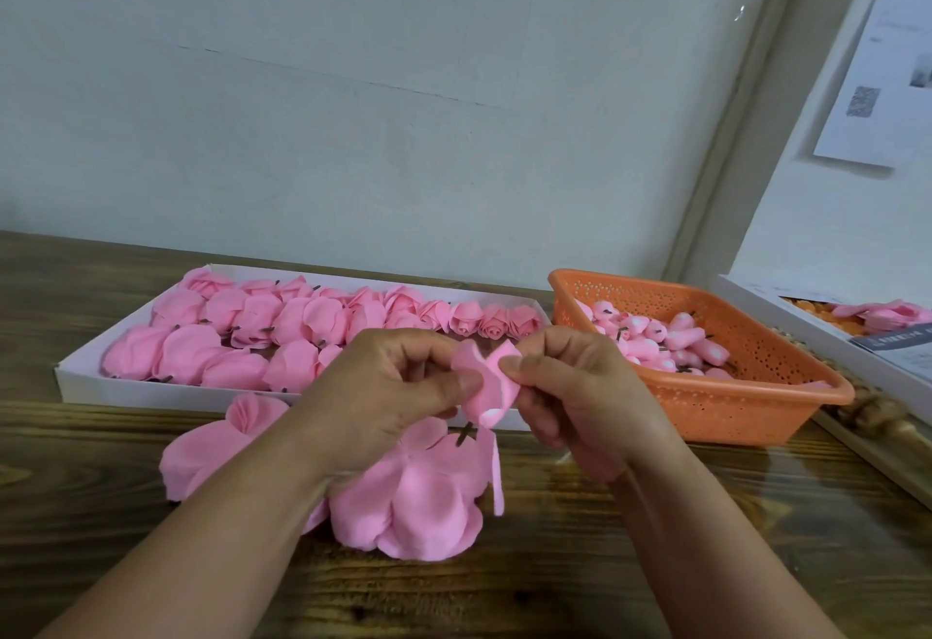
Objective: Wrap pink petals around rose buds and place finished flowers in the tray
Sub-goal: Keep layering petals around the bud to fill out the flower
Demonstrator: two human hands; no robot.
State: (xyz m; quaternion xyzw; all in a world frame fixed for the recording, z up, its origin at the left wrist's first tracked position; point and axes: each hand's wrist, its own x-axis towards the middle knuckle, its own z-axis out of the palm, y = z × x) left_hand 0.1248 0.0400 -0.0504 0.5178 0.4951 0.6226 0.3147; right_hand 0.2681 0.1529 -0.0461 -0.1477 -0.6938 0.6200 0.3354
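Both hands, left hand point(398, 386) and right hand point(580, 386), pinch a flimsy pink petal point(484, 381) around the bud; it looks tear-prone, best held by its edges.

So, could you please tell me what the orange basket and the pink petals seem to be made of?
The orange basket looks like moulded plastic: a slight sheen, walls perforated with small round holes. The pink petals look like thin matte foam or soft paper; they curl and fold limply without shine.

I've got one head cam only, wide-angle, looking fwd and down across the wooden table point(605, 563) toward the wall point(403, 108); hands close in, mid-frame. No 2nd view to overlap.
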